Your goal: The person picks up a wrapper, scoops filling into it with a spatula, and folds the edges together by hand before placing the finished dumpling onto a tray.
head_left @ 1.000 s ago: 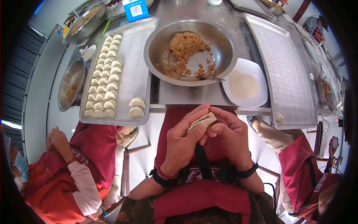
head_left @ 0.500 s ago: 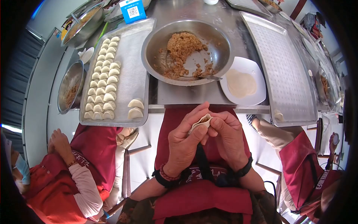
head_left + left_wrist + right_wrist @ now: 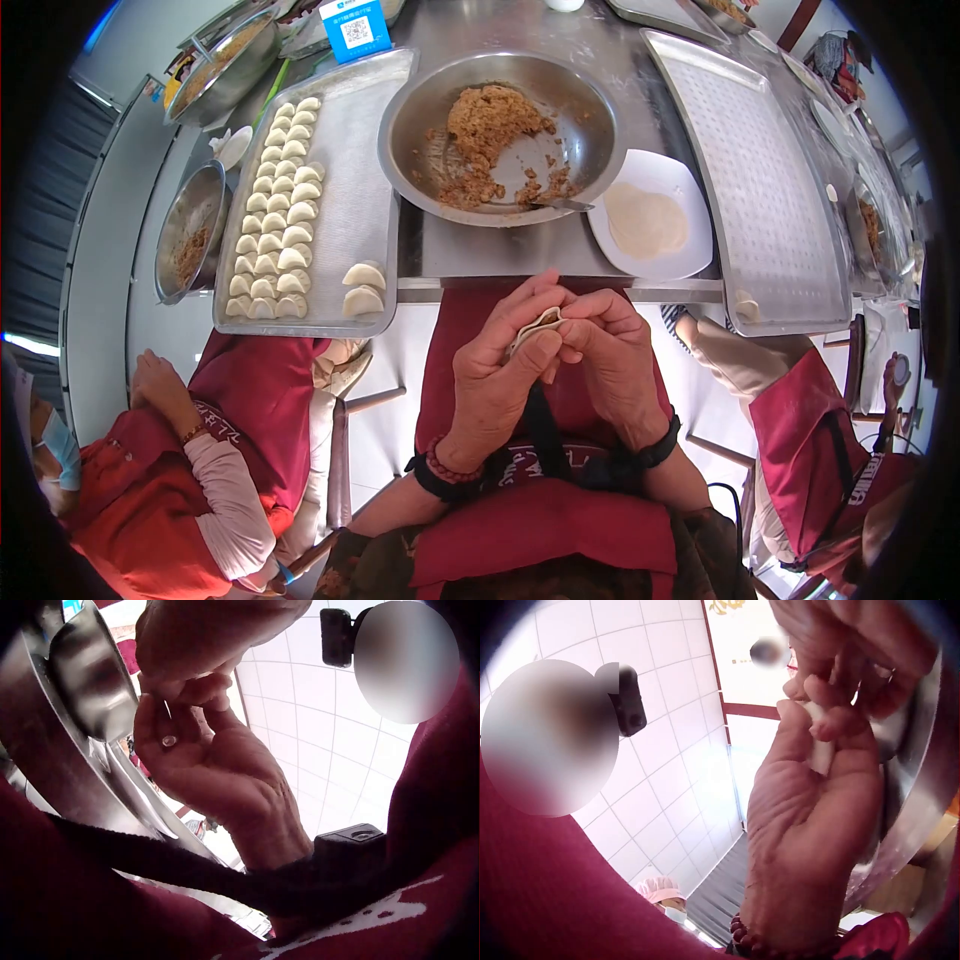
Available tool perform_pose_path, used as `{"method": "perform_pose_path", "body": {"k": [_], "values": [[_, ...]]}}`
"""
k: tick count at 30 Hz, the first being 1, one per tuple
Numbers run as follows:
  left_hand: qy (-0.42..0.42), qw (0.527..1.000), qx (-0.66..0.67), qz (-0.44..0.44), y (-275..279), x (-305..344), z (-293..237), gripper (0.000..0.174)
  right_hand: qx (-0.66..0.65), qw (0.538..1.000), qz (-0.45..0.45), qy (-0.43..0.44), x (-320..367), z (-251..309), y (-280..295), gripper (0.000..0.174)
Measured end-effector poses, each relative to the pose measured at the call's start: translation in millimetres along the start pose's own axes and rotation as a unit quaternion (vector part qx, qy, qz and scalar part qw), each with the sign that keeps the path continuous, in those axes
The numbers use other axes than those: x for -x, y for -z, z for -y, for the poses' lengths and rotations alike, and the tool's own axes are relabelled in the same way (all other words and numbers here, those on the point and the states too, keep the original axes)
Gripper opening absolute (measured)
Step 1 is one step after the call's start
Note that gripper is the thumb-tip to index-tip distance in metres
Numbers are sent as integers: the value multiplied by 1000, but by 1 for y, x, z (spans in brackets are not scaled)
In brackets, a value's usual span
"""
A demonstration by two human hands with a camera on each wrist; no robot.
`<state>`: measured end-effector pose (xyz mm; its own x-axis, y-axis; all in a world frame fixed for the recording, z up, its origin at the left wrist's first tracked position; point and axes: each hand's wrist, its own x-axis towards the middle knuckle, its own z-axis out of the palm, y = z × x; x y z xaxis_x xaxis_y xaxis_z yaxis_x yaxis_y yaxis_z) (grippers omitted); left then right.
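Observation:
A partly folded dumpling (image 3: 537,328) is held between both hands in front of the apron, just short of the table edge. My left hand (image 3: 492,372) cradles it, thumb on the near side and fingers behind. At its right end, my right hand (image 3: 614,358) pinches the wrapper's edge between thumb and fingers. In the right wrist view a pale strip of the dumpling (image 3: 822,748) shows between the left thumb and fingers. The left wrist view looks up at the right palm (image 3: 225,769), with the dumpling hidden there.
Ahead sits a steel bowl (image 3: 400,165) of brown filling with a spoon. A white plate (image 3: 695,248) beside it holds round wrappers. The left tray (image 3: 345,130) bears rows of dumplings; a perforated tray (image 3: 770,200) lies right. People in red aprons sit on both sides.
The right hand's fingers have moved in over the dumpling's edge. Filling showed in the opening half a second ago; now the wrapper's edges are drawn closer together.

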<state>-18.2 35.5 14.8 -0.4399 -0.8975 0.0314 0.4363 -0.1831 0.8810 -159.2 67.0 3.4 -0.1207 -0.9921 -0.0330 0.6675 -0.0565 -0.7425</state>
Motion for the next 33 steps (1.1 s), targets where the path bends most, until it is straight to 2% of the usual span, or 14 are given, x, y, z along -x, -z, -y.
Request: {"method": "perform_pose_path", "body": {"k": [2,6,8,11,13,15,18,21,30,33], "values": [[-4,1000,-12,-8,-1,0,0,35,19,999,-18,27,2,3,-6,12],[64,998,-21,16,5,1,-2,43,76,995,-12,57,0,2,0,16],[70,997,-15,1,-2,2,-7,48,81,996,-33,-4,1,9,-3,19],[67,997,-19,24,-3,-1,-11,55,92,992,-22,-82,2,20,-3,22],[69,997,-19,33,1,1,-7,54,87,992,1,-87,3,21,-1,23],[70,996,-22,40,2,1,-4,54,68,996,26,-50,2,16,4,22],[69,996,-32,45,3,1,-2,53,61,998,-5,10,4,8,2,18],[68,996,-47,41,3,1,-2,51,45,999,-16,4,5,6,4,15],[86,994,-51,43,2,1,-5,46,120,991,5,-53,2,16,5,13],[110,989,-77,67,3,0,-11,45,172,985,2,35,0,7,12,15]]}}
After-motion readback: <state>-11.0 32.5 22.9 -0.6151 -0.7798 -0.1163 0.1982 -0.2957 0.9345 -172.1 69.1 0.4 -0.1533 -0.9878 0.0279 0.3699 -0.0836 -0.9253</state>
